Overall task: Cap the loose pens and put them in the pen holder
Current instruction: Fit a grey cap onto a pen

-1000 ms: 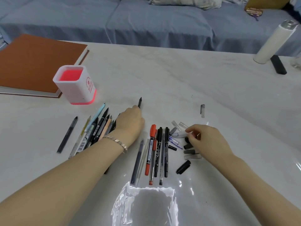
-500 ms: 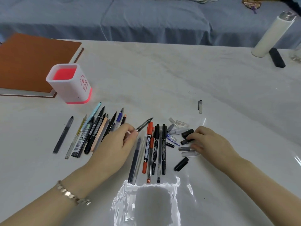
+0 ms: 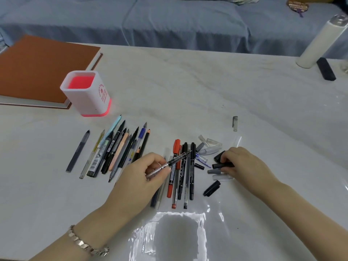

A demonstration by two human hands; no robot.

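Your left hand (image 3: 143, 178) has its grip closed on a slim, uncapped grey-and-black pen (image 3: 169, 162), lifted off the pale marble tabletop (image 3: 188, 87) with its tip aimed right. Your right hand (image 3: 243, 164) has its grip pinched on a short black cap (image 3: 223, 165) among the scattered caps beside the capped pens. You look to be at the capping step: next, line cap and tip up and push them together. The white pen holder with a pink base (image 3: 88, 95) stands empty, well apart to the left.

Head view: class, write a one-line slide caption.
Left hand holds an uncapped pen; right hand picks among loose caps.
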